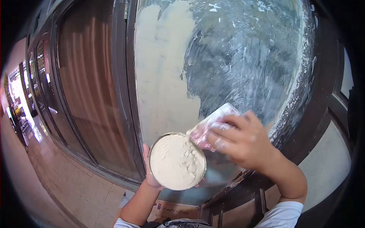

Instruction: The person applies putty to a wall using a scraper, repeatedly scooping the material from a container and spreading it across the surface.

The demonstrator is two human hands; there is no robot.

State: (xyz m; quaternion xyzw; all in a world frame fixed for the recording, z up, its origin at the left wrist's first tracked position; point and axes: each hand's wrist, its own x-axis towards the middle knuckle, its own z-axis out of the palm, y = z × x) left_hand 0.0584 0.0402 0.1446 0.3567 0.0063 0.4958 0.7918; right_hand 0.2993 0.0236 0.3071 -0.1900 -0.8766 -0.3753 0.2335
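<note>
My left hand (149, 173) is wrapped round a round tin of putty (171, 161) from below and the side. Cream putty fills the tin almost to its rim, smooth on the left and churned up on the right. Between the fingers and thumb of my right hand (241, 140) is a flat pink putty spreader (213, 123), smeared with white. One corner of the spreader is at the tin's upper right edge, by the putty. White smears mark my right fingers. Behind both hands stands a panel (163, 76), cream-coated on its left side and streaky grey on its right.
A dark wooden frame (131, 87) borders the panel, with a glazed door and brown curtain (87, 72) to the left. Dark wooden panelling (323, 125) stands at right. Below lie a tiled floor (87, 193) and printed cardboard (175, 212).
</note>
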